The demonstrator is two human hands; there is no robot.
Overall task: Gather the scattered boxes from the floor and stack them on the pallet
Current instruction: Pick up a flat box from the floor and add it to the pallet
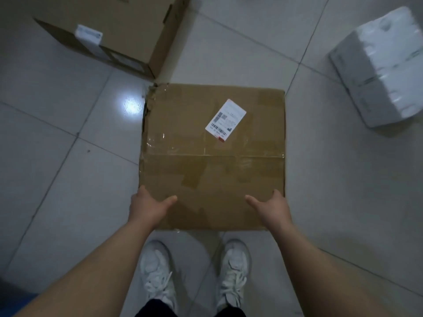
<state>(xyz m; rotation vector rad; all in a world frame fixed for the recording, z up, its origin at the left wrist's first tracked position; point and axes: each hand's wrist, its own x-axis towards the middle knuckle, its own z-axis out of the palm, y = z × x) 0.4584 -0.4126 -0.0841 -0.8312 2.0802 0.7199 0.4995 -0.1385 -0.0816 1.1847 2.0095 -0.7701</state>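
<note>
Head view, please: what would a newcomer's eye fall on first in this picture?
The large cardboard box fills the centre, a white shipping label on its top, with the left hand and right hand gripping its near corners, thumbs on top. A second brown box lies on the tiled floor at the upper left, and a white wrapped bundle sits at the upper right.

Left hand, right hand: arms extended downward, each gripping box at a near corner, thumb on top, fingers hidden.
</note>
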